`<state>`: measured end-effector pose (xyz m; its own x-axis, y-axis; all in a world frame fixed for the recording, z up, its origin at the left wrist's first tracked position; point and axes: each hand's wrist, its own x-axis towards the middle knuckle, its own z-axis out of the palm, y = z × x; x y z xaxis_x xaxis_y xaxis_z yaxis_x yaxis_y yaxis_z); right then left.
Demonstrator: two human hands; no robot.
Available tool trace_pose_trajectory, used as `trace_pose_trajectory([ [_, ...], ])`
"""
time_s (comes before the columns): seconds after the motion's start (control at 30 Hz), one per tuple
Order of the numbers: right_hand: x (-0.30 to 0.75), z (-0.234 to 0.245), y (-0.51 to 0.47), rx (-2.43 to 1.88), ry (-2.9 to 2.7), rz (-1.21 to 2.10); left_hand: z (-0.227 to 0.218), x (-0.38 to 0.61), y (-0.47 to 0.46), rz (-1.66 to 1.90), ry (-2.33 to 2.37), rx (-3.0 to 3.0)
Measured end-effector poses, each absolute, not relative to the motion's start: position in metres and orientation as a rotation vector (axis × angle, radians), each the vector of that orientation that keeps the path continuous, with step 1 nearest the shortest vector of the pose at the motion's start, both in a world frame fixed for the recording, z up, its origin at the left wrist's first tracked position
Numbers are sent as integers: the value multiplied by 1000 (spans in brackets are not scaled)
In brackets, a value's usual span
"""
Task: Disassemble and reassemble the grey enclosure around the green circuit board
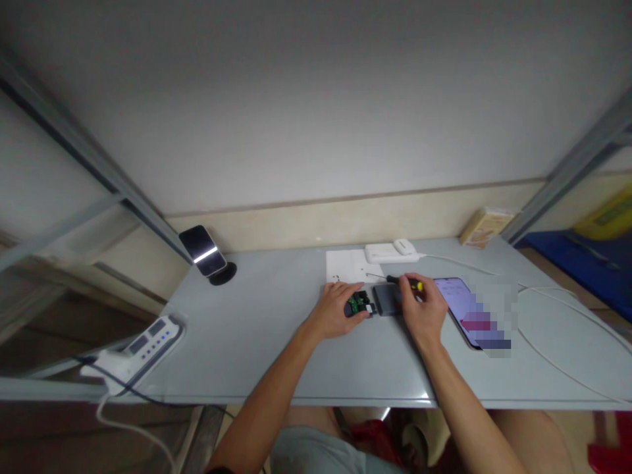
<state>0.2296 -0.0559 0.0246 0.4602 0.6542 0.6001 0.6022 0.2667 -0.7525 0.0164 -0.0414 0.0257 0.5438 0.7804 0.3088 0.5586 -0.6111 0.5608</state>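
Observation:
My left hand (336,309) is closed on a small black device part with a green circuit board (356,305) showing inside it, resting on the grey table (276,329). Right beside it lies a grey flat case (388,299). My right hand (422,308) is curled over the case's right end and grips a screwdriver with a black and yellow handle (405,283), its thin shaft pointing left over a white sheet of paper (348,266) with tiny screws on it.
A smartphone (461,309) with a lit screen lies right of my right hand. A white power bank (388,252) with a cable sits at the back. A phone on a stand (205,253) is at back left, a power strip (148,342) at the left edge, a box (486,226) at back right.

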Motion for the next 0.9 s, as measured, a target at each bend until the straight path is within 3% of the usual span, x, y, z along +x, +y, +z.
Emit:
trace_pose_trajectory([
  [0.17,229,26,-58,-1405,-1116,115,24,15,-38,1055,1201,2261],
  [0.3,224,29,-60,-1345,-967,401,21,15,-34,1184,1355,2210],
  [0.5,217,37,-63,-1309,-885,637,19,15,-33,1125,1479,2232],
  [0.9,220,33,-63,-1326,-956,666,17,13,-30,1171,1509,2236],
])
